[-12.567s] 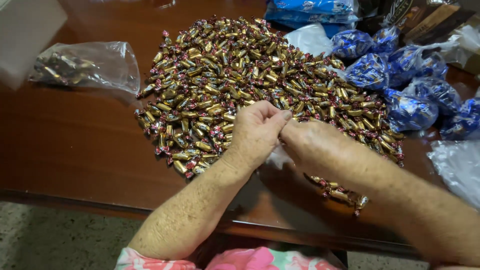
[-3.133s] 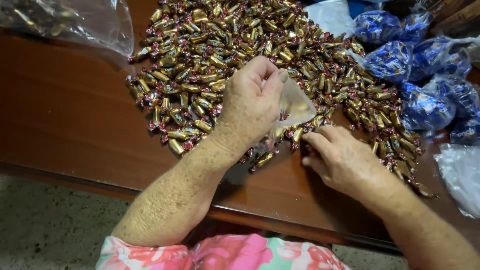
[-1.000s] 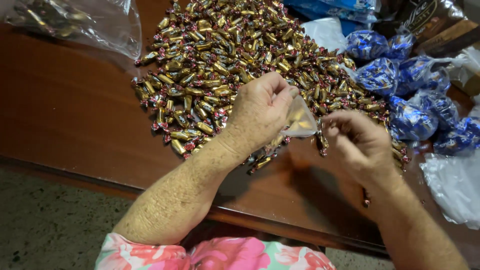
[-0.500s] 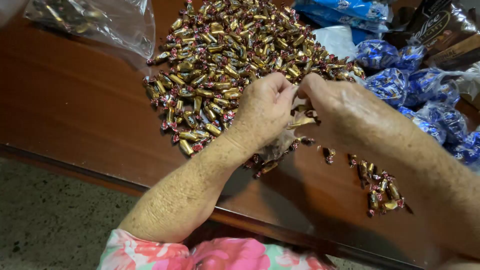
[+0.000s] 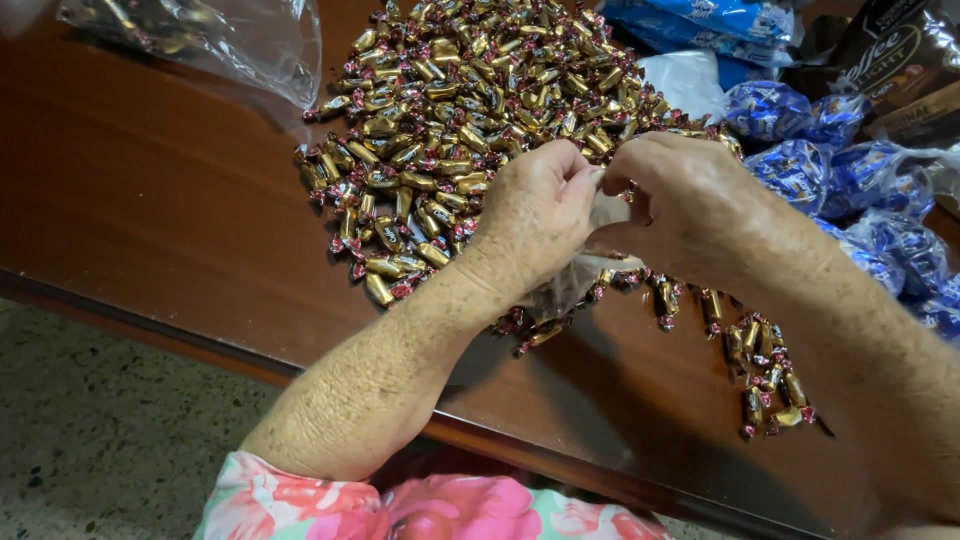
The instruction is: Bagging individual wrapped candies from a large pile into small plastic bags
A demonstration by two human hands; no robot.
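hands: left [image 5: 535,215], right [image 5: 680,205], one clear bag [image 5: 575,285], countless gold candies [image 5: 450,110]

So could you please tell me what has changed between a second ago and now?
The right hand, which was apart with a candy pinched a second ago, has moved left to meet the left hand at the mouth of the small clear bag. The left hand still grips that bag. The candy pile and blue bags lie unchanged.
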